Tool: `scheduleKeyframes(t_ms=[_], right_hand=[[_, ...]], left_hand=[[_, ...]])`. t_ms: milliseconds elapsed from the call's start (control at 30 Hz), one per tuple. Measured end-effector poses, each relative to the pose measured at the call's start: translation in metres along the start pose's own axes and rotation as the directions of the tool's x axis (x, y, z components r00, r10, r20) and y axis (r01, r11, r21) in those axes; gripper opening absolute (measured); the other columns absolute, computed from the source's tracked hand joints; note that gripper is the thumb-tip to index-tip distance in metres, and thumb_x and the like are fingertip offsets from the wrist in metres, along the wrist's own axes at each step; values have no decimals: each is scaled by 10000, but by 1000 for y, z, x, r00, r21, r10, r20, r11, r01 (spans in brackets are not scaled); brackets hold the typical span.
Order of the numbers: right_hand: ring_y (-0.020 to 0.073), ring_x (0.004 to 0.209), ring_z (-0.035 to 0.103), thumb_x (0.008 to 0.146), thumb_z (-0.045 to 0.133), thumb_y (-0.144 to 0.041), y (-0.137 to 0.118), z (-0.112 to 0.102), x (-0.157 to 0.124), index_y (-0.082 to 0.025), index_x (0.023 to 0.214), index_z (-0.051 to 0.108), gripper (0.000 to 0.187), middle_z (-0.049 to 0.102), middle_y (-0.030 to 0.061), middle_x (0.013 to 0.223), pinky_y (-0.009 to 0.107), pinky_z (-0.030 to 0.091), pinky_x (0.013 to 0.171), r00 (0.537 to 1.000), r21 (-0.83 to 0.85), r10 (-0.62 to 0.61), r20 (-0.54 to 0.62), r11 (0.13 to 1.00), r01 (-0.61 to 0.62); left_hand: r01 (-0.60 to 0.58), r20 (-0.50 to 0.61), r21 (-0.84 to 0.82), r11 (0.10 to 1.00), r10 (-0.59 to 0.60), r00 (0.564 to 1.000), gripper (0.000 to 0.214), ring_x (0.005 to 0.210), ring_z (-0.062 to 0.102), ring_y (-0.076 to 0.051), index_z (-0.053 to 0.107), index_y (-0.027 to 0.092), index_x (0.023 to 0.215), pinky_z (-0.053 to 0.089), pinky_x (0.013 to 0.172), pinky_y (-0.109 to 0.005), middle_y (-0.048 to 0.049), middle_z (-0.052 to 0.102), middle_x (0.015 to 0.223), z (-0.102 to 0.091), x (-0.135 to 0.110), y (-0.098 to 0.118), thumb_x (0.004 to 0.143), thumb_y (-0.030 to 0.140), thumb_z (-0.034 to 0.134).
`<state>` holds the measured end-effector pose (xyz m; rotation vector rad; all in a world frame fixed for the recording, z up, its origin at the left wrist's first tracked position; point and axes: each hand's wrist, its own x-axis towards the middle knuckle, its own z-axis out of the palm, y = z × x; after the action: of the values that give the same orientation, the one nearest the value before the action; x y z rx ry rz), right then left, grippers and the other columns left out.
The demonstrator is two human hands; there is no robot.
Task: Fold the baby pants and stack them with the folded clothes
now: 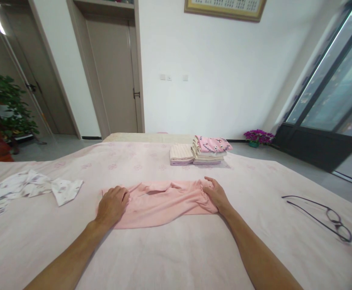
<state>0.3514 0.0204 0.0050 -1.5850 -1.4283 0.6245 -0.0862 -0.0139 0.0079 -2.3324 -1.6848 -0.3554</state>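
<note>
A pink piece of clothing (160, 203) lies in front of me, spread sideways into a wide, partly wrinkled strip with a dark fold gap near its upper edge. At its left end, my left hand (112, 204) is closed over the fabric, fingers curled and their tips partly hidden. My right hand (217, 196) grips the bunched cloth at the right end between thumb and fingers, with one finger stretched outward. What kind of garment it is cannot be made out.
The pale pink flowered cover (163, 257) lies under everything. Beyond the garment stand a folded striped stack (181, 154) and a taller folded stack topped by pink printed cloth (213, 145). White patterned clothing (27, 185) lies left; eyeglasses (334, 221) lie right.
</note>
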Motion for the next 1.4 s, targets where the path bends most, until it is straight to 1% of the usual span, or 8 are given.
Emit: scheduleKeyframes(t_ms=[100,233,300,400,567,867,1200,1400], right_hand=[[228,940,657,708,567,-333,-3,0,0,-183,1292,572,603,700,70,1091,358,497,875,1000,-23,12,-13,1000,-12],[234,968,639,714,556,-338,-6,0,-1,-185,1259,589,567,686,74,1120,363,477,896,1000,-54,-6,-22,999,4],[233,958,637,724,553,-347,-6,0,-2,-187,1252,589,553,686,71,1106,361,476,889,1000,-60,-15,-17,998,14],[229,934,640,738,558,-352,-4,0,-2,-192,1255,580,541,692,62,1066,356,479,874,1000,-48,-23,-7,999,22],[227,954,639,741,567,-336,-1,0,0,-199,1252,586,530,690,60,1093,348,477,878,999,-36,-34,-12,999,33],[221,918,640,746,575,-327,-2,2,1,-194,1250,594,522,692,60,1059,330,470,836,1000,-63,-6,-21,998,4],[221,898,641,736,577,-345,1,2,0,-193,1246,595,532,697,55,1039,318,470,813,1000,-56,-18,-22,998,17],[223,902,641,736,576,-338,-1,1,0,-201,1236,600,520,699,54,1029,321,469,817,1000,-67,-15,-26,998,14]], left_hand=[[17,23,15,1000,-17,1000,223,999,574,-279,673,212,899,427,898,-410,-105,662,989,-2,1,0,914,239,453],[126,4,-90,988,-127,992,195,955,588,-241,652,224,888,438,874,-359,-74,649,959,-4,1,2,912,281,467],[155,1,-116,981,-156,988,201,940,595,-229,644,225,883,442,860,-344,-67,645,948,-4,0,3,920,296,459],[148,9,-104,983,-148,989,211,942,599,-221,635,224,880,439,852,-332,-65,642,947,-4,1,3,934,299,445],[136,25,-65,989,-135,991,228,941,603,-212,618,217,900,428,825,-314,-66,633,955,-5,1,3,962,282,409],[221,11,-139,965,-222,975,210,921,610,-189,565,212,964,399,752,-299,-48,634,973,-5,1,6,982,296,374],[253,4,-180,951,-256,967,209,942,622,-191,568,219,992,400,751,-296,-44,657,1018,-4,1,6,961,295,377],[235,5,-154,960,-237,971,197,937,621,-194,576,213,977,399,770,-302,-44,648,989,-4,1,5,958,297,398]])
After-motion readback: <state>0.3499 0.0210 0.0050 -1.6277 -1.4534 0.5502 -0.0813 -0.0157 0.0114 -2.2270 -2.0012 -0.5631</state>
